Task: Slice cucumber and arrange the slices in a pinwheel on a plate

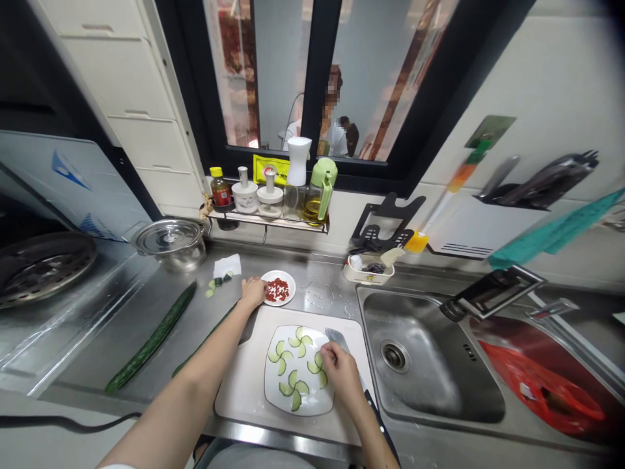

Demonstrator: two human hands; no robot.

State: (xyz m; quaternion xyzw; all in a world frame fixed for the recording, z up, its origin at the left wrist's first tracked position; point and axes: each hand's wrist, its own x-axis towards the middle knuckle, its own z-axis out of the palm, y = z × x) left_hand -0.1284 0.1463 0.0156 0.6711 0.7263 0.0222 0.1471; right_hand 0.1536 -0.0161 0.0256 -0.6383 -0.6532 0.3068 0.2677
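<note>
My left hand (252, 293) is closed at the left rim of a small white plate (292, 296), which holds red goji berries (278, 290). Its fingertips overlap the rim. My right hand (340, 370) hangs over the right edge of a squarish white plate (273, 400), fingers pinched together; anything between them is too small to make out. Cucumber slices (294, 389) lie on that plate in several pinwheel shapes. Beneath it is a pale cutting board (244, 397). A knife (336, 336) lies along the board's right side, partly hidden by my right hand and forearm.
A whole cucumber (153, 339) lies at left; another long green piece (208, 342) is partly under my left forearm. Cucumber scraps (211, 286) and a white tissue (227, 265) sit near a lidded steel pot (170, 241). A sink (415, 365) adjoins the board. A condiment rack (263, 219) hangs behind.
</note>
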